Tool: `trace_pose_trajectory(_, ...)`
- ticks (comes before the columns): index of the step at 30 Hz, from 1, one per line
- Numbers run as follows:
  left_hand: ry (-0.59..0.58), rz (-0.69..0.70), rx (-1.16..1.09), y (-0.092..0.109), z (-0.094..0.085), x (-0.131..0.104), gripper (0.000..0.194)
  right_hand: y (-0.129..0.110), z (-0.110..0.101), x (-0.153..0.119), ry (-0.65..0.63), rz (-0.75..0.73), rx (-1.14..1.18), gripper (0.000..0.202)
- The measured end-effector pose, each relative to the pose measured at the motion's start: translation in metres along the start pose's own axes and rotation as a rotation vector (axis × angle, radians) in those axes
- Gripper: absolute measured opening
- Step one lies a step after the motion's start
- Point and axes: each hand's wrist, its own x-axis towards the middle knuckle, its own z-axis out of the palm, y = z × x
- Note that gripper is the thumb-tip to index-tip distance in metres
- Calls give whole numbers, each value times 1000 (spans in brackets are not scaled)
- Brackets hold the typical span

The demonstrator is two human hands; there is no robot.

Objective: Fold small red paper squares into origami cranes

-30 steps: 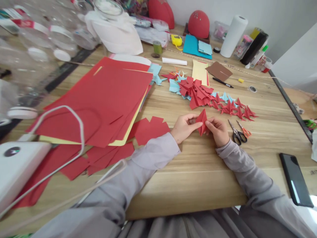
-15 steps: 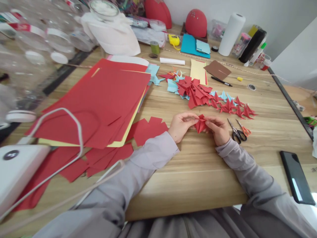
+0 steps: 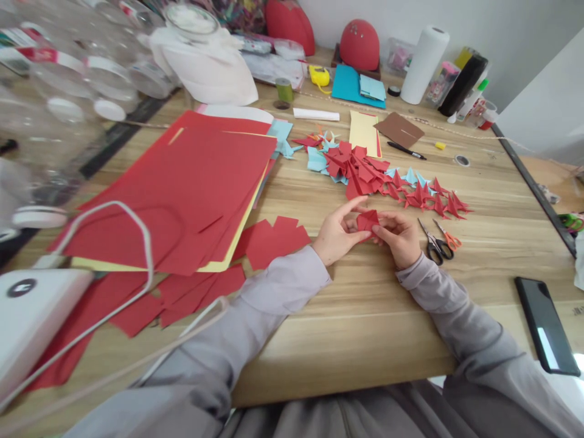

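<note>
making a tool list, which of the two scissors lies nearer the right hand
The black-handled scissors, the larger pair: they lie between the right hand and the smaller orange-handled pair.

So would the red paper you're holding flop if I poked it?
The red paper might feel stiffish, because it's folded up. It's probably light: the left hand and right hand pinch it between fingertips. Being paper, it could crumple.

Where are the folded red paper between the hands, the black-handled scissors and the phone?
Folded red paper (image 3: 368,221): head view, on its folded front face.
Black-handled scissors (image 3: 433,241): head view, where blades meet handles.
Phone (image 3: 545,325): head view, on the middle of its dark screen.
</note>
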Motion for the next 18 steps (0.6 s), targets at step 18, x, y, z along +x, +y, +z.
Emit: trace_pose_trajectory(18, -7, -58, 20, 5, 4, -1, 57, 2, -5, 5, 62, 62, 22, 48)
